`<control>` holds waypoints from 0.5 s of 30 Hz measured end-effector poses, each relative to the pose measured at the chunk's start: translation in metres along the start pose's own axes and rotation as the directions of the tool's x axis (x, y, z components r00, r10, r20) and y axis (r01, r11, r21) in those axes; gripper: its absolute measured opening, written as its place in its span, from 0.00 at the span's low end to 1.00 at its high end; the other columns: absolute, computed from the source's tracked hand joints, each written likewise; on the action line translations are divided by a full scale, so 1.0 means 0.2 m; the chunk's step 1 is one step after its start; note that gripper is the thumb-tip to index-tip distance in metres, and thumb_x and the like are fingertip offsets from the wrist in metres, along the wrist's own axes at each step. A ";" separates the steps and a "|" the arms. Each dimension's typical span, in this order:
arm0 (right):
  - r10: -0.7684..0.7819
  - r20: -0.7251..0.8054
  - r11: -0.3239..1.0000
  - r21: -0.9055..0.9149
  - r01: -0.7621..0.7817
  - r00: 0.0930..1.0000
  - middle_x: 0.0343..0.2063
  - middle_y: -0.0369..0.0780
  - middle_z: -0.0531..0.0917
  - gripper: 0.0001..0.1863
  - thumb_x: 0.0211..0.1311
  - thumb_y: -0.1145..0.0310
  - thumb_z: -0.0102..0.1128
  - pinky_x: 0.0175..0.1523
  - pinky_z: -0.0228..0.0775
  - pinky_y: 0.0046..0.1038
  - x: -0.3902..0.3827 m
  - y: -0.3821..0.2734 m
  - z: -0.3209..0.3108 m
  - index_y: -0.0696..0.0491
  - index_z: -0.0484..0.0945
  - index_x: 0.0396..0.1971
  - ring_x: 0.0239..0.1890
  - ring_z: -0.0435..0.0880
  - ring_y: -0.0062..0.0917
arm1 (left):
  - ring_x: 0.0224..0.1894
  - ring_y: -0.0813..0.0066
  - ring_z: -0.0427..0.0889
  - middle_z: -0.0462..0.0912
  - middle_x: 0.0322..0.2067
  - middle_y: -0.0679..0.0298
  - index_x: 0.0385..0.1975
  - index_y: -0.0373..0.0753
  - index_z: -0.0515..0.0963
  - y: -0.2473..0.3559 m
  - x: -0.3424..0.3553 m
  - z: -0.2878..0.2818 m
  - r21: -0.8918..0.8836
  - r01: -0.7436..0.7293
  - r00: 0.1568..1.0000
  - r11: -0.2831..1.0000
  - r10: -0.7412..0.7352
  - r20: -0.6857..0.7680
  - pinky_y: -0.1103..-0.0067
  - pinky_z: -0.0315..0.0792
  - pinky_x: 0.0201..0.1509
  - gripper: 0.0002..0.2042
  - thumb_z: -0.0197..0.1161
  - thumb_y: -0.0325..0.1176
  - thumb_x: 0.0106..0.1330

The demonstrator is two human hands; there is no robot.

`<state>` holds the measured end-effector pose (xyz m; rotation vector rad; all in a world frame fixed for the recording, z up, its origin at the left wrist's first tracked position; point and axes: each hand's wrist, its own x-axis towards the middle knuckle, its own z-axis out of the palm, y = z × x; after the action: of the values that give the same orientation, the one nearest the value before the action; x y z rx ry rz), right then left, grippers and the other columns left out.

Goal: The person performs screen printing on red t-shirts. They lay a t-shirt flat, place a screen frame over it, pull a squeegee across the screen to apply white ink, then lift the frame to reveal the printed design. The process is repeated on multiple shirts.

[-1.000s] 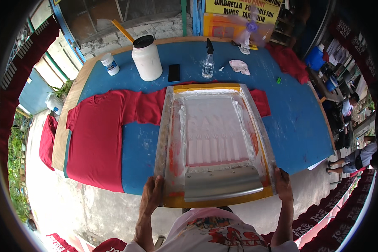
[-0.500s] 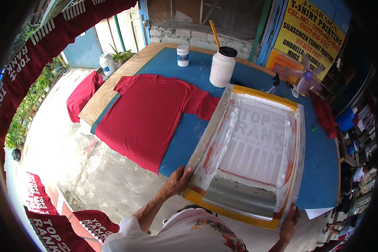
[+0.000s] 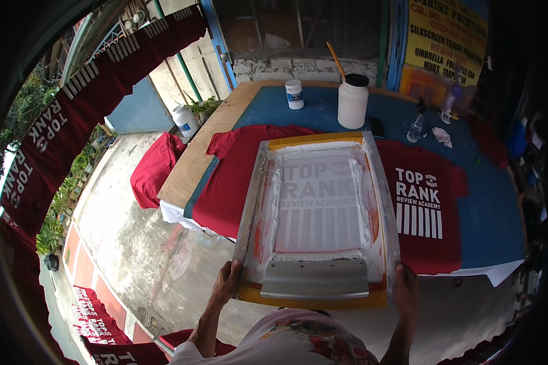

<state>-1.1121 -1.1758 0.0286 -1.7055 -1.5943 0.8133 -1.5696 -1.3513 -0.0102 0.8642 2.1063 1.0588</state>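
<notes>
My left hand grips the left side of a metal-framed printing screen near its lower end. My right hand grips the opposite side. The screen has a pale mesh with a stencil, yellow tape, white ink round the edges and a metal squeegee lying across its lower part. It is held over the table's front edge, partly hiding a plain red T-shirt. To its right a red T-shirt lies flat with white lettering and stripes printed on it.
On the blue-topped table stand a white tub, a large jar, a spray bottle, a crumpled cloth and a fan. Red fabric hangs at the left corner. Printed shirts hang far left; plants line the ground.
The screen has come up off the right-hand shirt and leftward in my hands, uncovering the white print and now covering part of the plain shirt. The camera's view has also swung about.
</notes>
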 end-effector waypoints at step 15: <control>-0.103 -0.077 0.995 0.001 0.104 0.992 0.58 0.60 0.83 0.26 0.85 0.48 0.54 0.65 0.73 0.48 0.05 -0.29 1.55 0.58 0.82 0.60 0.59 0.81 0.58 | 0.37 0.68 0.77 0.81 0.31 0.55 0.44 0.28 0.81 -0.54 1.30 -0.90 0.079 -0.109 0.990 0.991 0.101 0.101 0.64 0.74 0.42 0.37 0.46 0.65 0.84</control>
<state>-1.3956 -1.1483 -0.1081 -1.6164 -1.6122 0.6922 -1.8900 -1.2807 -0.0743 1.0567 2.0554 0.9665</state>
